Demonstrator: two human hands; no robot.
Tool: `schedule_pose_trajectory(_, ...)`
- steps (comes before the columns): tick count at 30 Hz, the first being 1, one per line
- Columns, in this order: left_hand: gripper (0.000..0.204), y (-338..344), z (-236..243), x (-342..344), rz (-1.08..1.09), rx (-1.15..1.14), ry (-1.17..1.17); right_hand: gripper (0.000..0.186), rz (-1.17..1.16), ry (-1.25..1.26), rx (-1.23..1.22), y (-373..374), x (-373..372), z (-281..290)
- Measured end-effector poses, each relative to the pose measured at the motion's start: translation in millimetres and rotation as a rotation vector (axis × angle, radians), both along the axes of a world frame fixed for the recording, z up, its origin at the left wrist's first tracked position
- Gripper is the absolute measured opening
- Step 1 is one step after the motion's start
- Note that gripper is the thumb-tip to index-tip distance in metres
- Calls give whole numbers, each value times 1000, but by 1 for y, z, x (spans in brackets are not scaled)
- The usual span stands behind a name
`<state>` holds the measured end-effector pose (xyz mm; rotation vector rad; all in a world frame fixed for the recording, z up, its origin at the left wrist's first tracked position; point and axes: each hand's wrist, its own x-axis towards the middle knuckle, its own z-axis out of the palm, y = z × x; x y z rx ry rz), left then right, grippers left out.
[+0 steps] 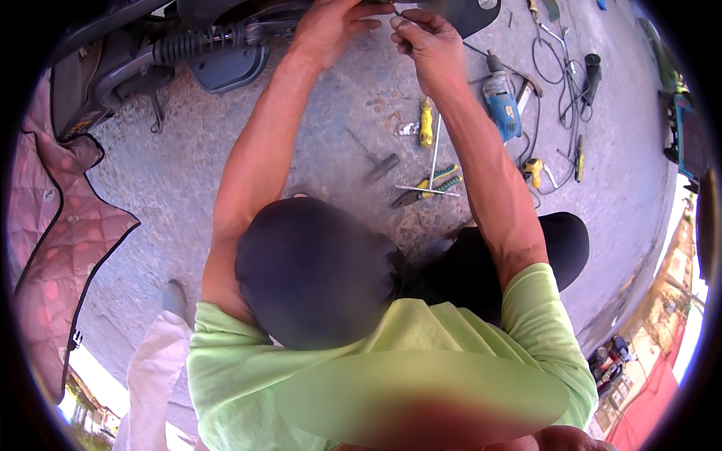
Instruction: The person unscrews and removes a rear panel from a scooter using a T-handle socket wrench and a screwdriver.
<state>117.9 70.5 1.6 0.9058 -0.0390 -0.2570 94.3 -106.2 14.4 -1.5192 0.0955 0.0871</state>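
Both my arms reach forward to the underside of a scooter or motorcycle [120,75] at the far edge. My left hand [329,34] is by its dark parts, fingers stretched to the right, the upper ones cut off by the frame. Close by on the right, my right hand [430,46] is closed in a pinch. A thin dark tip shows at its fingertips, too small to name. Behind the hands is a dark curved panel [475,16]. A coil-spring shock absorber [199,45] lies left of my left hand.
On the concrete floor lie a blue power drill [502,105], a hammer [529,84], a yellow-handled screwdriver [426,124], pliers [429,191], a T-handle wrench [435,154] and a black tool with a cable [593,75]. A quilted pink cover [64,218] hangs left.
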Motion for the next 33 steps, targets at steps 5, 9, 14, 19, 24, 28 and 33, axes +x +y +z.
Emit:
schedule_pose_trajectory(5, 36, 0, -7, 2, 15, -24, 2, 27, -2, -179, -110, 11, 17, 12)
schedule_pose_trajectory(9, 35, 0, -9, 3, 35, -27, 23, 27, -37, -207, -152, 19, 26, 7)
schedule_pose_trajectory(14, 34, -1, -4, 0, 18, -22, 16, 25, -34, -172, -34, 18, 26, 2)
schedule_pose_trajectory(19, 33, 1, -9, 2, 23, -48, 45, 22, -20, -176, -166, 16, 29, 1)
schedule_pose_trajectory(24, 33, 0, -11, 4, 52, -15, 71, 21, -38, -196, -192, 21, 28, 8)
schedule_pose_trajectory(28, 33, -1, -7, 0, 89, 53, 92, 22, -37, -240, -300, 21, 28, 8)
schedule_pose_trajectory(33, 34, 0, -4, -1, 106, 94, 92, 22, -19, -228, -253, 24, 26, 7)
